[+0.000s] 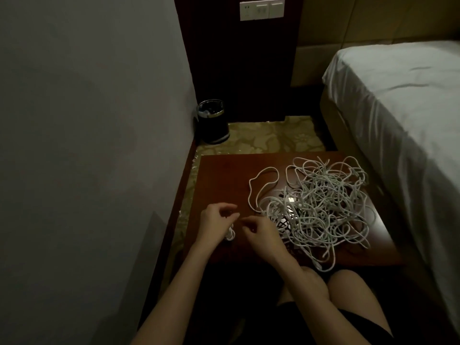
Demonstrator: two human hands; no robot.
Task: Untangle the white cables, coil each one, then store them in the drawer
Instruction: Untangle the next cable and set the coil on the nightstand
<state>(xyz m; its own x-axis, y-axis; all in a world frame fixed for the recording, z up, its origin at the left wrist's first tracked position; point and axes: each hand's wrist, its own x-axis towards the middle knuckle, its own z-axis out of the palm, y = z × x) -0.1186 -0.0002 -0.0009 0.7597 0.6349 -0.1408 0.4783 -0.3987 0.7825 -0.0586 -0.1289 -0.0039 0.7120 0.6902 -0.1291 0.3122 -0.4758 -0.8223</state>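
Dim bedroom; low dark wooden table [219, 175] wedged between a grey wall [87, 120] and a white-sheeted bed [398, 108].

Left hand [216, 221], near the table's left front edge, fingers curled around a small white bundle [230, 234] that hangs just below the palm. Likely one cable already coiled, or being wound. Right hand [260, 231] just beside it, fingers curled toward the left hand as if feeding or pinching a strand; whether it actually grips a cable cannot be told in this light.

Main tangle of white cables [316, 210] covers the right half of the table, well up to its right edge; one long loop [261, 188] trails out toward the table's centre, and some strands spill over the front edge. A connector [291, 199] glints on top of the heap.

Judgement: early stage, nearly everything still knotted. No drawer visible. Black waste bin [213, 122] stands on the floor beyond the table's far left corner.
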